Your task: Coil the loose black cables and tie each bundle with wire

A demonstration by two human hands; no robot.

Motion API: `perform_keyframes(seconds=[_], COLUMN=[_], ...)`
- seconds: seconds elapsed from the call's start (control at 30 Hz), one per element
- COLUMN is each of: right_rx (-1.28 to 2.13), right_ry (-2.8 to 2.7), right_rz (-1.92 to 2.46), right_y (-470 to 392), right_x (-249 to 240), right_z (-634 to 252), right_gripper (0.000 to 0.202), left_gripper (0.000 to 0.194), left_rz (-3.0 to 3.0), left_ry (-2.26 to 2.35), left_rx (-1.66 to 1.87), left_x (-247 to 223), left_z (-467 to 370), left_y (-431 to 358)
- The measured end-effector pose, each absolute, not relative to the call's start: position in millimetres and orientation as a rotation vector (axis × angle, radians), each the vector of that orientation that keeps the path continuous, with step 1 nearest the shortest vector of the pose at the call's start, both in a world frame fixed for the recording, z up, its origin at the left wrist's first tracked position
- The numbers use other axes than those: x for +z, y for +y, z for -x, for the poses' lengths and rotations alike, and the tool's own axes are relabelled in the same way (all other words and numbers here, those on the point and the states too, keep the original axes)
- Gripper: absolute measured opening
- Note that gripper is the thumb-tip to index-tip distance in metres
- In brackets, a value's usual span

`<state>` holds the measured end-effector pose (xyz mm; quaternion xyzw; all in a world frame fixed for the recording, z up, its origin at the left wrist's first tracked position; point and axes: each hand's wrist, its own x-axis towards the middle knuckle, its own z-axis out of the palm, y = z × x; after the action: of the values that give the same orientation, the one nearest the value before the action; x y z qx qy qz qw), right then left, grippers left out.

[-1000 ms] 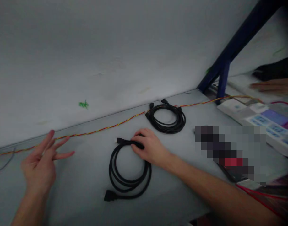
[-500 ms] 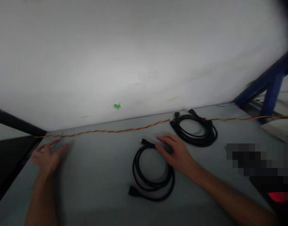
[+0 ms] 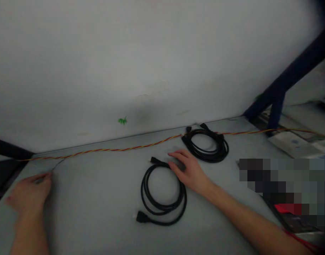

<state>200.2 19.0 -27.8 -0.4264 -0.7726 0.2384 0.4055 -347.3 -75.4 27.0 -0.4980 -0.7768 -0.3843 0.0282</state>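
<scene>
My left hand (image 3: pixel 31 193) is at the left of the grey tabletop, thumb and forefinger pinched on one end of a thin dark strand (image 3: pixel 58 164), whose other end reaches towards a twisted red-and-yellow wire. My right hand (image 3: pixel 190 171) rests with fingers apart over the upper right of a loosely coiled black cable (image 3: pixel 143 198). The thumb lies at or just above the loops; contact is hard to tell. One plug of this cable points left near the top, and a larger plug with a clear cap lies at the lower left. Part of the coil is hidden under the hand.
A second black cable coil (image 3: pixel 223 152) lies behind my right hand. The red-and-yellow wire (image 3: pixel 119 149) runs along the table's back, by a white wall (image 3: pixel 98 71). Blue metal framing (image 3: pixel 276 109) stands at the right. A pixelated area covers things at the right edge.
My left hand has come down and left from the table's back, its fingers closing on the thin strand and pulling it along. My right hand keeps its place by the coil. The view has shifted slightly right.
</scene>
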Motion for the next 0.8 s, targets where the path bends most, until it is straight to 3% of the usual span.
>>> perform_keyframes(seconds=[0.17,0.37,0.47,0.57,0.63,0.8], right_rx=[0.579,0.461,0.435,0.438,0.475,0.555], right_ry=[-1.945,-2.096,-2.229,-2.324,-2.359,-2.155], right_rz=[1.037,0.826,0.685,0.642,0.656,0.962], right_y=[18.3,3.3,-8.5,-17.2,-19.2,-6.8], right_x=[-23.7,-4.6,3.8,6.6,6.5,3.2], right_z=[-201.5,-201.8,-198.7,-195.4,-195.2,-208.0], right_gripper=[0.029,0.038,0.044,0.028,0.017,0.015], left_gripper=[0.027,0.009,0.02,0.027,0.031,0.036], left_rz=[1.416,2.247,2.555,2.599,2.595,2.637], left_ry=[-2.235,-1.639,-1.255,-1.096,-1.075,-1.315], left_rx=[-0.898,-0.96,-0.81,-0.832,-0.884,-1.046], left_x=[25.5,27.2,29.1,28.5,26.4,31.0], left_z=[298.9,137.2,74.0,46.4,42.8,54.5], left_y=[-59.7,-40.5,-48.2,-58.3,-62.6,-69.2])
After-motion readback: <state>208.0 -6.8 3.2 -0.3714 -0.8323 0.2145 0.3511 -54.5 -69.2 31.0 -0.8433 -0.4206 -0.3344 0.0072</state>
